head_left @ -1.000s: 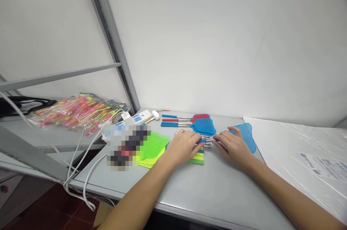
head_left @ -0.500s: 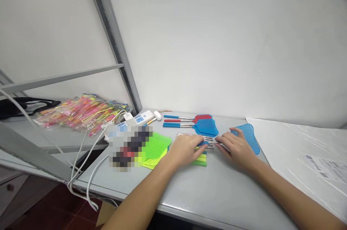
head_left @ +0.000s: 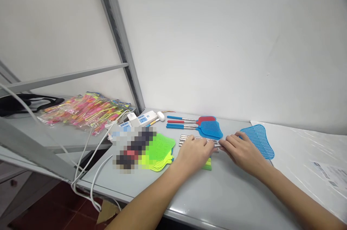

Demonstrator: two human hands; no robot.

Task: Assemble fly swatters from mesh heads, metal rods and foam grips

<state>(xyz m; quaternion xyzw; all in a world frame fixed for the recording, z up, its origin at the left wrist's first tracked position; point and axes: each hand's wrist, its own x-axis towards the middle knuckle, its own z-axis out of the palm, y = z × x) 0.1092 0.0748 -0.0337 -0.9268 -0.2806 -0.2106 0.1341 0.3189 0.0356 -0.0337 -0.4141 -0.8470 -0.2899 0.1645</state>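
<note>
Between my two hands runs a thin metal rod (head_left: 219,145). My right hand (head_left: 241,150) is closed on it, and just beyond that hand lies a blue mesh fly swatter head (head_left: 260,141); their join is hidden. My left hand (head_left: 193,154) is closed around the rod's other end, covering the handle. Several loose metal rods (head_left: 185,137) lie beside and under my left hand. Green handles (head_left: 207,165) stick out below it. To the left are green (head_left: 162,147) and yellow-green (head_left: 162,165) swatter heads.
Blue and red fly swatters (head_left: 210,128) lie in a row near the wall. Power strips (head_left: 143,118) with white cables stand at the back left. Packaged colourful items (head_left: 89,110) cover the left shelf. A white wrapped sheet (head_left: 303,150) is on the right. A pixelated patch hides some things.
The blue swatter head has shifted right with my right hand. My left hand has turned over, and the blue handle seen in it before is now hidden. The view has moved slightly.
</note>
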